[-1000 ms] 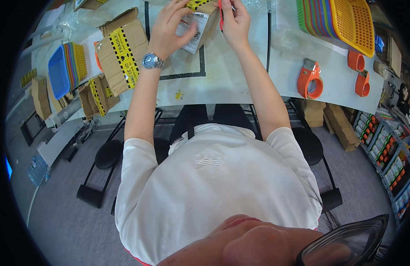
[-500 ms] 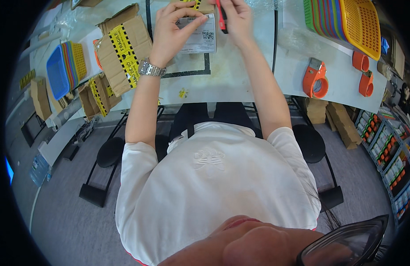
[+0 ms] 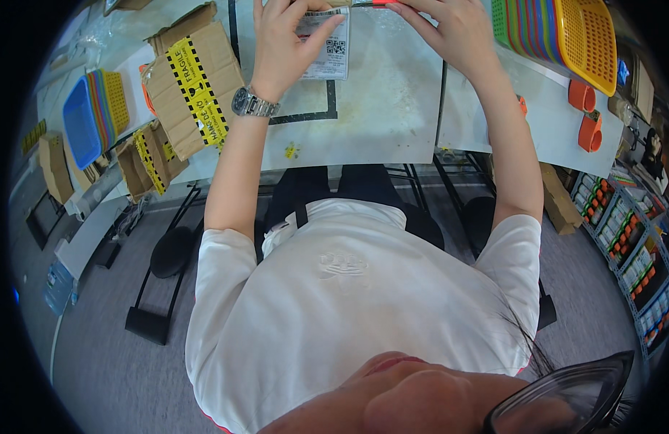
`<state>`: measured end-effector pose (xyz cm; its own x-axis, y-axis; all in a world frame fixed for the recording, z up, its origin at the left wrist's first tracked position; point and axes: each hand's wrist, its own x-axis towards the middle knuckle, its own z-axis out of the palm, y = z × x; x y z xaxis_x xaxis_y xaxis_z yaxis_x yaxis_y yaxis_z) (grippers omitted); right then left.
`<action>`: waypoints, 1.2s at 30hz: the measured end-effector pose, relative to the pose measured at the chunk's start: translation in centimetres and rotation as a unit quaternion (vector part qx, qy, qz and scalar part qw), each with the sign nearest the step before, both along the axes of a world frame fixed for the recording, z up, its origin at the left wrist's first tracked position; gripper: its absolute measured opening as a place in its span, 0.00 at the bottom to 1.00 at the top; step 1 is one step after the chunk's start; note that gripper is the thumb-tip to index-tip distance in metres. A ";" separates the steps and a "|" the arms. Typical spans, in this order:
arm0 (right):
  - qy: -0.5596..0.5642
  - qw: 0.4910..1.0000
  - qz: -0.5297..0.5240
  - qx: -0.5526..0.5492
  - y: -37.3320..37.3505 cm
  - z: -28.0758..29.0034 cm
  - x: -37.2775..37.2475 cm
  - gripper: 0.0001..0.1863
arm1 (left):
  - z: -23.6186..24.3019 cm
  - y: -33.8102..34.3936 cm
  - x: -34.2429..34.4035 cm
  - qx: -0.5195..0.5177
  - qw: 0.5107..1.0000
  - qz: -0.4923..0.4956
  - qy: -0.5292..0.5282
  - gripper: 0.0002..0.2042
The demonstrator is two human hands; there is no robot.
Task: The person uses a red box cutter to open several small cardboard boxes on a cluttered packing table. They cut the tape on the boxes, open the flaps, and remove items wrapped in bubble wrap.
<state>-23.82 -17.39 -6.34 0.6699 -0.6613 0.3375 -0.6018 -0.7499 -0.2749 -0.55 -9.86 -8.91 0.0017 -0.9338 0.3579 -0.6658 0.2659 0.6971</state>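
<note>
A small parcel (image 3: 323, 64) with a white printed label lies on the table at the top of the view. My left hand (image 3: 285, 49), with a metal watch on the wrist, is closed on it: the thumb crosses the label and the fingers reach the far side. In my right hand (image 3: 454, 35) is a red box cutter (image 3: 376, 3), lying sideways along the parcel's far edge. The picture's upper rim cuts off part of the cutter and several fingertips. Whether the blade touches the parcel cannot be made out.
Flattened cardboard (image 3: 197, 90) with yellow-black tape lies left, beside stacked coloured baskets (image 3: 95, 116). More baskets (image 3: 587, 43) stand at the far right, near orange tape dispensers (image 3: 590, 132). Black stools (image 3: 170, 252) stand below the table; a shelf rack (image 3: 624, 246) holds goods at right.
My right hand has moved right and turned, swinging the box cutter from upright to sideways at the parcel's far edge. My left hand stays on the parcel. The view has shifted slightly.
</note>
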 end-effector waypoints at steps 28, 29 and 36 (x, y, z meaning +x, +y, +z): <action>0.113 0.992 -0.040 0.024 2.4 0.9 1.3 0.12 | -3.5 1.1 1.8 -0.030 0.995 -0.046 -0.089 0.08; 0.093 0.994 -0.035 0.033 2.5 0.6 0.9 0.12 | -3.4 1.3 1.9 -0.030 0.992 -0.058 -0.108 0.09; -0.014 0.996 -0.042 0.073 5.4 -3.1 0.6 0.10 | -2.0 2.7 2.3 -0.043 0.993 -0.095 -0.051 0.07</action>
<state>-23.19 -12.02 -9.49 0.6013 -0.7586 0.2509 -0.6516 -0.6473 -0.3956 1.79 -7.13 -10.91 -0.2127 -0.8798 0.4251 -0.6644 0.4492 0.5973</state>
